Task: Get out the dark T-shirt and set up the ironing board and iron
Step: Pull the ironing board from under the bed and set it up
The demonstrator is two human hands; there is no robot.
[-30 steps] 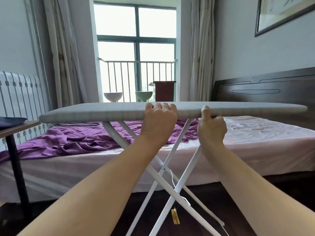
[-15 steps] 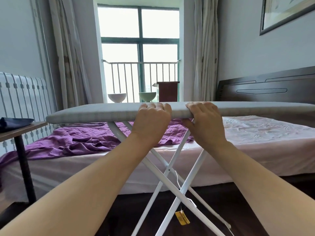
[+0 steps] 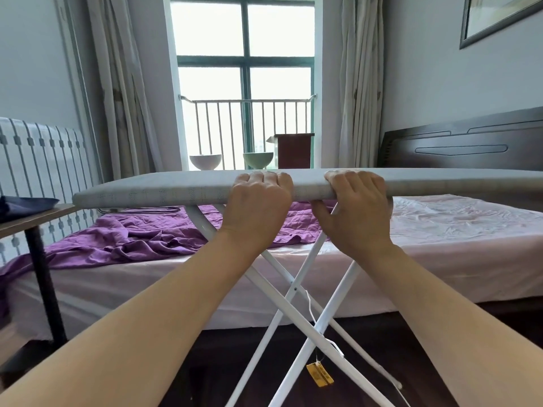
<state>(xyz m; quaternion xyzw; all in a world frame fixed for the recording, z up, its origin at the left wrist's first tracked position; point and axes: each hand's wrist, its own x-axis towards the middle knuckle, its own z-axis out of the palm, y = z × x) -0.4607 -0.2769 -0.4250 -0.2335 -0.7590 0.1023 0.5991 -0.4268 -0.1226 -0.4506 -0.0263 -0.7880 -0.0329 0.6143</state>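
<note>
Grey fabric covered the ironing board (image 3: 176, 190), which stood level in front of me on its crossed white legs (image 3: 293, 295), its long near edge facing me and running from left to right across the view. My left hand (image 3: 258, 207) was clenched over that near edge, the 4 fingers (image 3: 264, 179) curled onto the top of the cover and the back of the hand facing me; I could not see its thumb. My right hand (image 3: 357, 212) gripped the same edge just beside it, fingers hooked over the top and the thumb (image 3: 320, 210) tucked under the board's underside, close to 1 of the white legs. Both hands were closed on the board and held nothing else.

A small yellow tag (image 3: 319, 374) hung on a string low down near the legs, above the dark floor. Behind the board lay a bed (image 3: 440, 230) with a pale sheet and a crumpled purple blanket (image 3: 132, 239) over its left part. On a small table (image 3: 35, 214) at the left edge sat a folded dark navy cloth (image 3: 23, 202), well apart from the board; I could not tell whether it was the T-shirt. 2 bowls (image 3: 205, 161) stood at the window beyond.
</note>
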